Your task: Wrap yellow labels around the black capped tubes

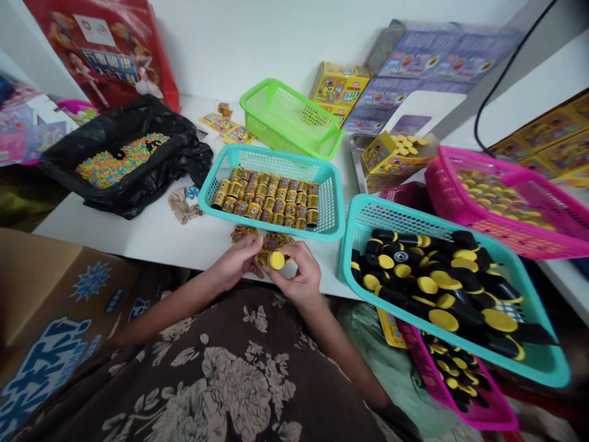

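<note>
Now my left hand (240,259) and right hand (301,273) held a yellow-capped container (264,258). Its long axis ran crosswise, cap (277,260) nearer the right.

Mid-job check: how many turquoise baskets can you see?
2. One turquoise basket is mid-view, holding rows of yellow-wrapped cylinders; the other is to its right, holding yellow-capped black cylinders. Others could be hidden.

Canisters (267,196) in basket (330,191); boxes (341,85) behind
</note>
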`<state>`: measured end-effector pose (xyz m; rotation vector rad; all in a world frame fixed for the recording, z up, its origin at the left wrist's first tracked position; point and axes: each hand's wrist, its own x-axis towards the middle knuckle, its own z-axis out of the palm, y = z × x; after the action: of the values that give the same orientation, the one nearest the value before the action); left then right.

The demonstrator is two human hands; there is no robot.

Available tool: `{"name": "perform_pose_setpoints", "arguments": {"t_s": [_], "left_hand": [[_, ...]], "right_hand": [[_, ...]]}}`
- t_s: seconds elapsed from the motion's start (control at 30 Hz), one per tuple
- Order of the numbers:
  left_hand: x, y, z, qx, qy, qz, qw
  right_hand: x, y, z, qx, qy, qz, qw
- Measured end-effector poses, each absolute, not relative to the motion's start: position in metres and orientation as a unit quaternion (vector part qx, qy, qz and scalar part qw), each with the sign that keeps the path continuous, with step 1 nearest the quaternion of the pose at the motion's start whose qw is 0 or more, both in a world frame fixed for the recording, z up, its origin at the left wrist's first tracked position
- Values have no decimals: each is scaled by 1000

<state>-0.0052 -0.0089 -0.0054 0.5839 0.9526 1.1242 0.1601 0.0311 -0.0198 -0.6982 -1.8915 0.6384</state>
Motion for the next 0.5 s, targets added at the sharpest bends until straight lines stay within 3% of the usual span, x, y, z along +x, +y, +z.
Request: {"name": "perform_pose_setpoints", "arguments": {"t_s": [0.17,0.3,0.5], "left_hand": [[-2,-8,-8,197,396,453,774],[1,-6,-6,126,390,528,743],[1,-5,5,112,371,536,750]], "right_hand": [[162,29,-26,-248,-820,113,503],[160,27,-23,-245,-812,164,503],[159,27,-28,-268,-785,201,521]]}}
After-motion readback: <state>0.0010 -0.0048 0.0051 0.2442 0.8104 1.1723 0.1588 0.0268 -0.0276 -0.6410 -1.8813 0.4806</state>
